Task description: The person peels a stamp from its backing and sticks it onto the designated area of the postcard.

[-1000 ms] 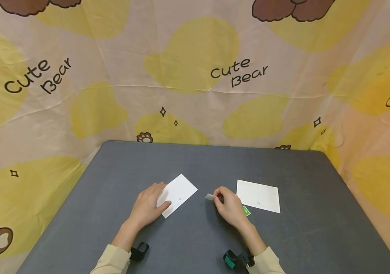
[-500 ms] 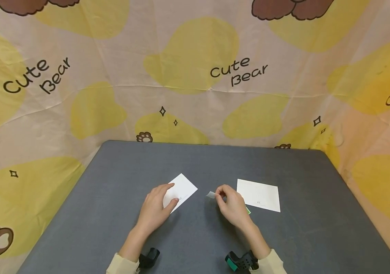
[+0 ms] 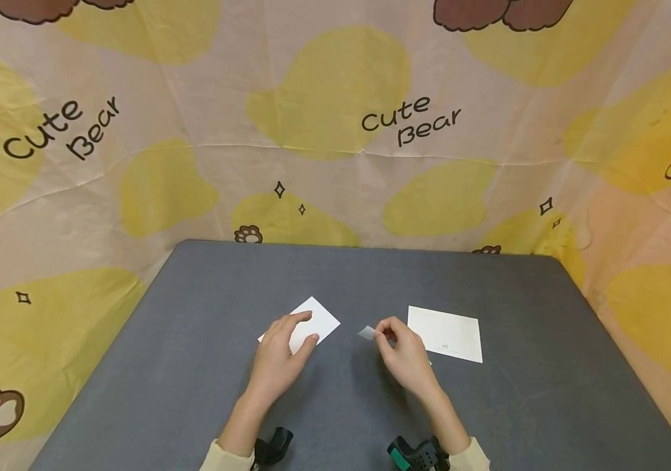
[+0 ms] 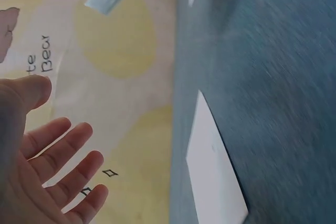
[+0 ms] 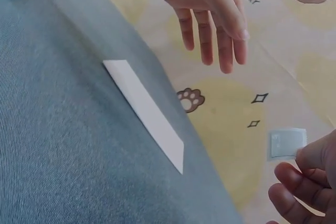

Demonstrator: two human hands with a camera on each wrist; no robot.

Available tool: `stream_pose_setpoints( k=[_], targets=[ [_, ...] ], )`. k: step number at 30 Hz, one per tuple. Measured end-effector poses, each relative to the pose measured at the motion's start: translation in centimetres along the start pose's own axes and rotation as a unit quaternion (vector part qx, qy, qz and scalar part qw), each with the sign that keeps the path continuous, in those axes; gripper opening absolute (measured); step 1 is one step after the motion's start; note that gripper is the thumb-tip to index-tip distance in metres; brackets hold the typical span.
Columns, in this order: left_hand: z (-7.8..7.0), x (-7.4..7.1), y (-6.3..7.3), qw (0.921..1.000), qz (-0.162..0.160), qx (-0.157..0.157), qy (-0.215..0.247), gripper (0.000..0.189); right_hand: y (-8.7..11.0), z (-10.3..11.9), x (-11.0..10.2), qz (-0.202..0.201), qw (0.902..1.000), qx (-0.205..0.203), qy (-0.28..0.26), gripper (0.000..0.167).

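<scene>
My right hand [image 3: 407, 358] pinches a small pale stamp-like square [image 5: 287, 143] between thumb and fingertips, raised above the table. Its face in the right wrist view is plain blue-grey with a lighter border. My left hand [image 3: 276, 361] hovers over a white card [image 3: 325, 320], its fingers spread and loosely bent with nothing in them. In the left wrist view the fingers are apart from that card [image 4: 210, 166], which lies flat on the table. A second white card [image 3: 444, 332], with tiny print near its lower edge, lies just right of my right hand.
The grey table [image 3: 547, 392] reaches back to a patterned cloth [image 3: 324, 98] printed with yellow patches and lettering. A sliver of a small green-edged piece [image 3: 430, 362] peeks out beside my right hand. Black cameras sit on both wrists.
My left hand has lifted off the left card and moved right and toward my right hand. The right hand has shifted slightly right, still pinching the square, and now covers most of the green piece.
</scene>
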State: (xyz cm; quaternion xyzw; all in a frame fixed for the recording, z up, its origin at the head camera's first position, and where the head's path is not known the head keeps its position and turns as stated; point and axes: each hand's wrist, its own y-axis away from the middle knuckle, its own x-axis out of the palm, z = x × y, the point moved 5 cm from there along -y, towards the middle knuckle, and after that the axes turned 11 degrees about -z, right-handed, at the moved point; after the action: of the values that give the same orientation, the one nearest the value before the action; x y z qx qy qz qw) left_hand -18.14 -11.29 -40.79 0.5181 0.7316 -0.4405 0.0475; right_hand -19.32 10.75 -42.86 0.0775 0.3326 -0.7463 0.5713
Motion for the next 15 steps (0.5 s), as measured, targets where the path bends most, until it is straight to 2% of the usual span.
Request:
stream_pose_setpoints(
  k=[7,15],
  targets=[
    [-1.6,0.7,-0.2,0.9995,-0.003,-0.013,0.030,0.033,0.2,0.1,-0.4,-0.001,0.9988,0.039,-0.028,0.004],
    [-3.0,1.7,-0.1,0.9984,0.000,-0.009,0.057,0.027,0.2,0.1,-0.5,0.003,0.9964,0.074,-0.041,0.003]
  ],
)
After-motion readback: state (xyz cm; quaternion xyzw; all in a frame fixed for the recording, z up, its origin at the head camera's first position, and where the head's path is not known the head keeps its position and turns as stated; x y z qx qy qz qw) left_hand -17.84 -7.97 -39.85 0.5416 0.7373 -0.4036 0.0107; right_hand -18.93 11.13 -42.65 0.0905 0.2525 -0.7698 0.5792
